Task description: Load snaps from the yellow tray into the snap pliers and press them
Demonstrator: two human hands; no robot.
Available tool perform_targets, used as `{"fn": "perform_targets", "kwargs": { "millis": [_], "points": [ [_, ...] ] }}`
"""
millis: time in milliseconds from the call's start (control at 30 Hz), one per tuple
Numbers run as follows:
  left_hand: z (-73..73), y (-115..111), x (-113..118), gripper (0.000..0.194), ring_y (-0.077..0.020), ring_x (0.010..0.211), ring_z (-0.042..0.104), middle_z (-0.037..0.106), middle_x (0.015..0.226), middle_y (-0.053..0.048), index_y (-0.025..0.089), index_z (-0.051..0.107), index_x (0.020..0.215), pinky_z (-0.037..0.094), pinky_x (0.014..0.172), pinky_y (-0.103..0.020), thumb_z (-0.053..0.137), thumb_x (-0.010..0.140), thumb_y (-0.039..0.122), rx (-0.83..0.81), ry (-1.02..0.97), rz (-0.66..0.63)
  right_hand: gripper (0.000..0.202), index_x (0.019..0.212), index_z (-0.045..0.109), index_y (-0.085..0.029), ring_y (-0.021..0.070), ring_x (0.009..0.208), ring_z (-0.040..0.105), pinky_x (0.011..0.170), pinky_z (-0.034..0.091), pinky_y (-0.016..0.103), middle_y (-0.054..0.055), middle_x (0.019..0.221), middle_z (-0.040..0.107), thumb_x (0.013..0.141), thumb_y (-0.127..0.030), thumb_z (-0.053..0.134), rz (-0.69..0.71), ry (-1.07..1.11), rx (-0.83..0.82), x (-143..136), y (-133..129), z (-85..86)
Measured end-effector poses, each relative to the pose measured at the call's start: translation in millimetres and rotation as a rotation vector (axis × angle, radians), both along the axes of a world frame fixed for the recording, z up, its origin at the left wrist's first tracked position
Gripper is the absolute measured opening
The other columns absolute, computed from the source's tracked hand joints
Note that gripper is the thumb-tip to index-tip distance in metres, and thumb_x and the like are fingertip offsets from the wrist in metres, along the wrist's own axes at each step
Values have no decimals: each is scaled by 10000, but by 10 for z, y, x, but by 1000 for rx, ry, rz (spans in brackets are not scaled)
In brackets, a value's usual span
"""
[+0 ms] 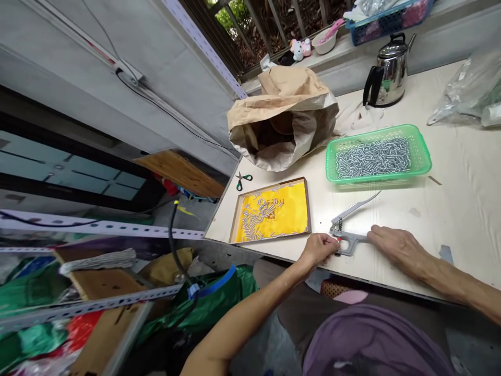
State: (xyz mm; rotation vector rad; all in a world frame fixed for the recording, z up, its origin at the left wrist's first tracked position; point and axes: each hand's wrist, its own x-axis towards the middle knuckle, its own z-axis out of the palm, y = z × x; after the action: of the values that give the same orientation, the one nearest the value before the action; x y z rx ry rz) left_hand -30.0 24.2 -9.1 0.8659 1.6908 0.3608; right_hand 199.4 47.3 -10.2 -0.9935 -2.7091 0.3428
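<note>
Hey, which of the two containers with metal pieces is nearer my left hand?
The shallow yellow-lined tray, just beside your left hand; the deeper green basket sits farther back.

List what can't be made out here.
Head view: anything in the left hand, too small and covered by its fingers.
Head view: the handle end of the metal tool, hidden by the right hand.
Head view: part of the plastic bag, cut off by the picture's right edge.

The basket (371,180) stands behind the lever tool (355,238), the tray (295,210) left.
</note>
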Motion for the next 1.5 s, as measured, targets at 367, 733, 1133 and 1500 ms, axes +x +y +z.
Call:
{"fn": "perform_targets", "kwargs": {
  "millis": [367, 733, 1133, 1500],
  "points": [
    [63, 134, -21, 272, -42, 369, 468, 524, 447, 58, 113, 587, 593, 409, 422, -168, 787, 680, 275, -298, -56, -92, 196, 1005, 586, -207, 226, 877, 580, 668, 437, 321, 102, 1043, 613, 838, -309, 588, 13, -152, -83, 35, 216, -142],
    [68, 116, 17, 232, -43, 357, 469, 517, 436, 64, 116, 574, 606, 399, 414, -168, 735, 736, 221, -295, -31, -57, 944, 1294, 495, -108, 374, 1137, 485, 968, 363, 516, 194, 1208, 560, 528, -587, 769, 47, -199, 8, -10, 608, -137],
    [121, -12, 205, 277, -244, 997, 590, 646, 1027, -101, 149, 614, 1010, 506, 869, -394, 695, 798, 309, 663, 578, -613, 483, 996, 610, -177, 268, 901, 525, 737, 447, 357, 104, 965, 601, 591, -350, 809, -15, -190, -16, -81, 543, -74],
    [-61, 341, 453, 246, -250, 993, 525, 583, 1074, -109, 139, 507, 1141, 498, 869, -410, 507, 907, 213, 794, 575, -1010, 134, 879, 621, -156, 217, 820, 540, 714, 403, 320, 81, 856, 601, 784, -231, 678, 8, -101, -73, -31, 487, -67]
  ]
}}
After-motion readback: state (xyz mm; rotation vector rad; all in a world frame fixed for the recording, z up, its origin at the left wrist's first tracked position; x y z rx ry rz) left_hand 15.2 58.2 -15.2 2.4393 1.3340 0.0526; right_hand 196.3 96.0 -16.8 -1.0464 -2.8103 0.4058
